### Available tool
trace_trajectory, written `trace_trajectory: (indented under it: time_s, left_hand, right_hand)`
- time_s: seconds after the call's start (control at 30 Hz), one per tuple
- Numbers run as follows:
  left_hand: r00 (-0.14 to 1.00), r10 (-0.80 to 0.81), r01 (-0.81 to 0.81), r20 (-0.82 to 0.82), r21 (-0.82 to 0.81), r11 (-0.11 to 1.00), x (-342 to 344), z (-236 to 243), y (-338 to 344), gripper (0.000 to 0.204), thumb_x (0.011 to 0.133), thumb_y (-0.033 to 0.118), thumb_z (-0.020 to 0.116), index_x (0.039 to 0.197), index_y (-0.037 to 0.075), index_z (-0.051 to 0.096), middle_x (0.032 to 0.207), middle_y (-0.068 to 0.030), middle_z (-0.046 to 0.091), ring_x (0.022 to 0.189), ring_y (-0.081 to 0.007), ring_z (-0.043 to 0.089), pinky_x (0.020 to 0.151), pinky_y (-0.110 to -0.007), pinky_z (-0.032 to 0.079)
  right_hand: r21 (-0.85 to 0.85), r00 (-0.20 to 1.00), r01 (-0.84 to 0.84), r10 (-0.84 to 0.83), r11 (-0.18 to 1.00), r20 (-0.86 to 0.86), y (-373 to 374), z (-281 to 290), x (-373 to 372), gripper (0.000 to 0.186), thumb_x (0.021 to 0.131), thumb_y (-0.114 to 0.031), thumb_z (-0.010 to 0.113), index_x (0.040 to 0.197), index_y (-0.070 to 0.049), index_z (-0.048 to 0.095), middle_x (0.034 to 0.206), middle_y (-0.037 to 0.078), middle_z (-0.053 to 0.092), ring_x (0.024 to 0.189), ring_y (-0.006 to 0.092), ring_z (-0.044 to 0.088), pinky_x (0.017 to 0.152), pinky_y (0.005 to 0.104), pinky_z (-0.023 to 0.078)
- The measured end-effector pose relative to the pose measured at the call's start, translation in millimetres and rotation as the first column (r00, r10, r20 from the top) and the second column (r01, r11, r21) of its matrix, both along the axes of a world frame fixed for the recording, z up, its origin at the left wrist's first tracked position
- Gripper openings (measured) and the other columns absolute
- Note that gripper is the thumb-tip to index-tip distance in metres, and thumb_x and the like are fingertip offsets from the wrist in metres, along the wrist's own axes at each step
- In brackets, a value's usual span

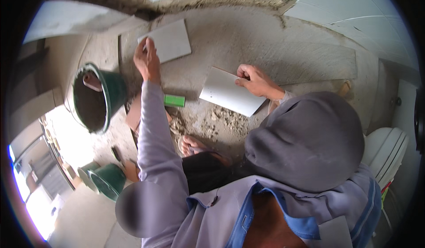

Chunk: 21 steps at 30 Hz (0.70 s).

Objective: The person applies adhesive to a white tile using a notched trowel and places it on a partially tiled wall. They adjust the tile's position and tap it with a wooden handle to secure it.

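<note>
My left hand reaches out to the far left, its bent fingers closed over the left edge of a light grey tile. Nearer the middle, my right hand pinches the upper edge of a white rectangular tile. This second tile tilts over the grey floor, its glossy face showing. A bright green rectangular block lies between my left forearm and the white tile. Crumbled mortar is scattered just below the white tile.
On the left stands a dark green bucket of grey mortar, a brownish handle sticking up inside. Smaller green buckets are nearer me. Reddish-brown pieces lie beside my left forearm. White wall tiles line the far side.
</note>
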<state>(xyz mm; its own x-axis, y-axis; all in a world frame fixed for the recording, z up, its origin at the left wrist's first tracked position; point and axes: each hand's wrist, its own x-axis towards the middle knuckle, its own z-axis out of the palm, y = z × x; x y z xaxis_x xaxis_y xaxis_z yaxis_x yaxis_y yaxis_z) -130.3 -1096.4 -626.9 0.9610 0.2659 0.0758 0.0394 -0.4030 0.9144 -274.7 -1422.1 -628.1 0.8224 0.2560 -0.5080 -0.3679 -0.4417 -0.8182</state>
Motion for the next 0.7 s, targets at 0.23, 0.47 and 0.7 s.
trace_trajectory:
  time_s: [0.23,0.47,0.7]
  left_hand:
    - [0.844,-0.513,0.237,-0.157,-0.748,0.620,-45,9,-55,0.088,0.085,0.080,0.045,0.138,0.010,0.048,0.132,-0.0042,0.053,0.113,-0.0200,0.052,0.096,-0.040,0.043]
    - [0.539,-0.835,0.303,-0.113,-0.899,0.317,-73,64,-101,0.103,0.056,0.055,0.092,0.136,0.004,0.050,0.123,-0.0048,0.060,0.110,-0.0188,0.060,0.095,-0.036,0.048]
    - [0.774,-0.602,0.448,-0.198,-0.500,0.741,-51,66,-115,0.038,0.081,0.029,0.081,0.100,-0.002,0.070,0.086,-0.0024,0.066,0.083,-0.0124,0.057,0.079,-0.028,0.043]
  right_hand:
    - [0.836,0.797,0.531,-0.418,0.142,-0.435,-34,12,23,0.012,0.092,-0.010,0.068,0.100,-0.012,0.058,0.088,-0.005,0.062,0.078,0.0061,0.060,0.067,0.0205,0.050]
    - [0.835,0.736,0.507,-0.397,-0.213,-0.549,-21,10,42,0.031,0.091,-0.009,0.068,0.119,-0.010,0.053,0.107,0.002,0.065,0.105,0.0133,0.063,0.093,0.0275,0.054]
    - [0.706,0.745,0.492,-0.666,0.509,-0.040,-41,0,39,0.041,0.088,-0.025,0.075,0.120,-0.009,0.056,0.106,0.004,0.064,0.102,0.0135,0.062,0.086,0.0315,0.055]
